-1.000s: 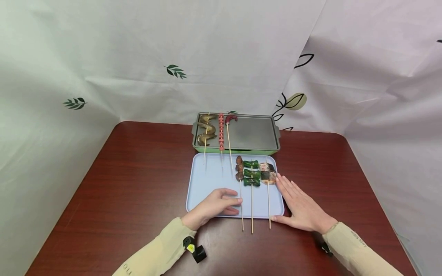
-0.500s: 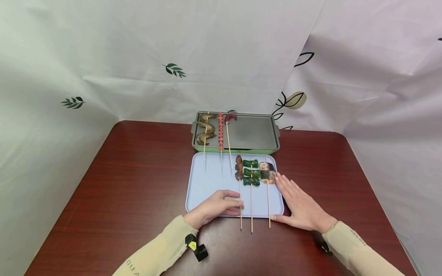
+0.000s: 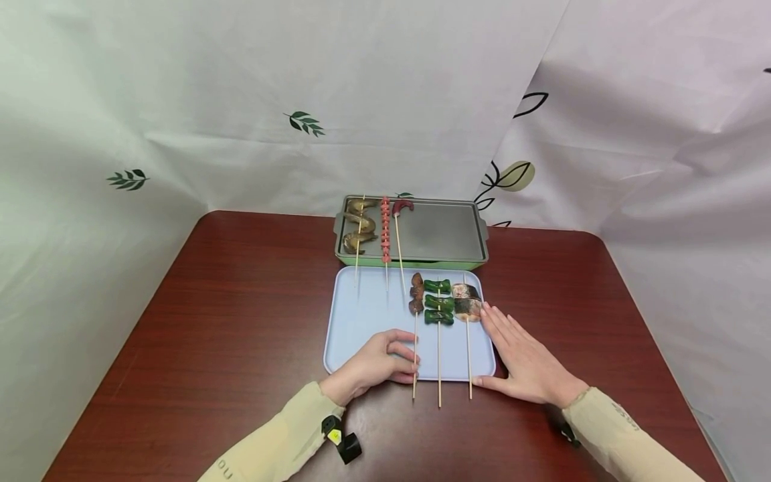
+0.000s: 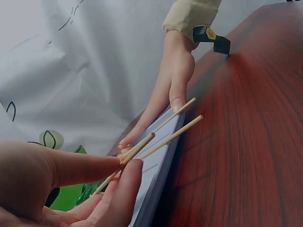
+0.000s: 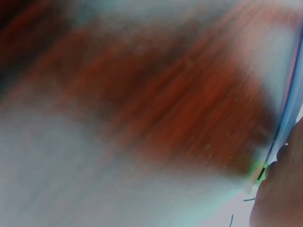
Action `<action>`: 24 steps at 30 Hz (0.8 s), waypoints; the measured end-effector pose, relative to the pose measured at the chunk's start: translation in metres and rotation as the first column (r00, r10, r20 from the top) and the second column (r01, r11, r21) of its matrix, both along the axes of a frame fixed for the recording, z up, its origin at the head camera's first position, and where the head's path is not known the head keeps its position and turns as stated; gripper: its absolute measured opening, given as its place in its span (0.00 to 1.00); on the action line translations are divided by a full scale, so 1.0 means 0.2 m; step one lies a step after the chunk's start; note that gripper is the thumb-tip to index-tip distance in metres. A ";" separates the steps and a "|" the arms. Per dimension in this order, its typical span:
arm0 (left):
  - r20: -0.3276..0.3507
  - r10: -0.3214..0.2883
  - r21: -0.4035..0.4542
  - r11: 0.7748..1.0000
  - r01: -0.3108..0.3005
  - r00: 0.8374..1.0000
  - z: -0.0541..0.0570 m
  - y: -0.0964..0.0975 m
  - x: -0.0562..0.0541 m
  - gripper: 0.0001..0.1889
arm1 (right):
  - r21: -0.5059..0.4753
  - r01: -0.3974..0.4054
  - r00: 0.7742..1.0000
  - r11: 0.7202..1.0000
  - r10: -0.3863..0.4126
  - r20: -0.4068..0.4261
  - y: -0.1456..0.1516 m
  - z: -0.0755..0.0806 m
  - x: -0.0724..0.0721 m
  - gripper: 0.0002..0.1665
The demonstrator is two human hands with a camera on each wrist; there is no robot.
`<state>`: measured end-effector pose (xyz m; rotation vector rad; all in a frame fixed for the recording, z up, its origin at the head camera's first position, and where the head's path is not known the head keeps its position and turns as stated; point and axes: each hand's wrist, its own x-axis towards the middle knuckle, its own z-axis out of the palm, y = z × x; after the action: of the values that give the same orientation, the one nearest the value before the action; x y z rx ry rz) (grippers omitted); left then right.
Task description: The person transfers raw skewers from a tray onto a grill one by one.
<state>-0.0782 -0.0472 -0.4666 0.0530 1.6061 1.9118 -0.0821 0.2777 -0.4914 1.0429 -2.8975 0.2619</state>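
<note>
My left hand [image 3: 375, 359] pinches the stick of a skewer of brown chunks [image 3: 416, 304] between thumb and fingers. The left wrist view shows that stick [image 4: 141, 145] gripped near its lower end. Beside it on the pale blue tray [image 3: 355, 314] lie a green pepper skewer [image 3: 439, 302] and a skewer with fish slices [image 3: 467, 308], their sticks reaching past the near rim. With its fingers straight, my right hand [image 3: 527, 358] rests along the tray's right edge. Only part of the right hand [image 5: 279, 184] shows in the right wrist view.
Behind the tray stands a green grill [image 3: 446, 231] with a grey top. On its left side lie a chicken wing skewer [image 3: 360, 227], a pink beaded-looking skewer [image 3: 385, 231] and one with a dark red curled piece [image 3: 402, 206]. White cloth [image 3: 385, 87] hangs around the brown table [image 3: 241, 321].
The left thumb and fingers have closed on the brown-chunk skewer's stick, and its lower end has shifted left, away from the pepper skewer. My right hand has stayed in place.
</note>
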 end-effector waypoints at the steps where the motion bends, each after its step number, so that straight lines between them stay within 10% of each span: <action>1: 0.001 0.005 0.000 1.000 -0.005 1.000 0.00 0.00 0.00 0.29 | 0.000 -0.001 1.000 1.000 0.001 -0.003 0.00 0.00 0.00 0.68; 24: -0.084 0.073 -0.053 0.996 -0.078 0.994 0.05 -0.01 0.07 0.23 | -0.001 0.006 1.000 1.000 -0.006 0.001 -0.01 0.01 0.01 0.68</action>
<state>-0.0646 -0.0497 -0.4566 0.0481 1.7382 1.9425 -0.0809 0.2763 -0.4888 1.0339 -2.9006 0.2643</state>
